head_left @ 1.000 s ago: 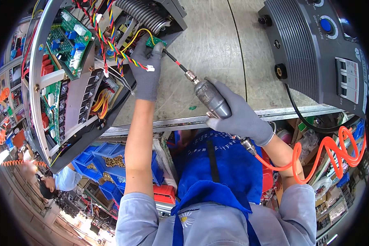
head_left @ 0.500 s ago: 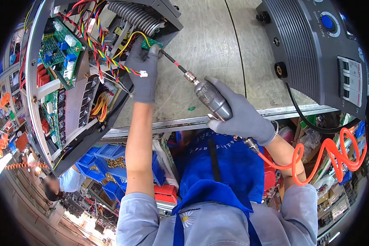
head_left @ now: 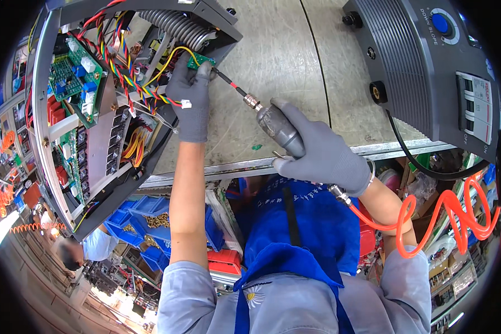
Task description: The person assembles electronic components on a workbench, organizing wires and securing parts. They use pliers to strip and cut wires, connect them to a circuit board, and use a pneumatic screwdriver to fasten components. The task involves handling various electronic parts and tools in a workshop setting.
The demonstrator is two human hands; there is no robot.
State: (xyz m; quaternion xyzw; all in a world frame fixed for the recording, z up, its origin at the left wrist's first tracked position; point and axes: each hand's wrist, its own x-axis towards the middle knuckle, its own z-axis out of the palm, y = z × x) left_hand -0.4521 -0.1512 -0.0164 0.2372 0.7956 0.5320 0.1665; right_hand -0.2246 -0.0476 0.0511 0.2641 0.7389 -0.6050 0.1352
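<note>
Gloved in grey, my left hand [head_left: 190,97] pinches a small green circuit board [head_left: 200,60] beside the open machine chassis [head_left: 52,106]. A yellow wire runs from this board into the chassis. My right hand [head_left: 328,153], also gloved, is wrapped round a dark pneumatic screwdriver [head_left: 281,131]. Its long bit [head_left: 229,81] points up and left, the tip at the board's edge by my left fingertips. Whether a screw sits at the tip is too small to tell. A white connector [head_left: 186,104] on twisted coloured wires hangs across my left hand.
A grey machine with a blue knob [head_left: 441,23] stands at the right of the metal bench [head_left: 267,39]. An orange coiled air hose [head_left: 426,222] hangs by my right arm. Blue bins [head_left: 150,206] with brass-coloured parts sit below the bench. Another person [head_left: 94,245] is at lower left.
Both hands, with the board and screwdriver, have shifted slightly left in the picture; the chassis and right-hand machine have shifted left too. Both grips look the same.
</note>
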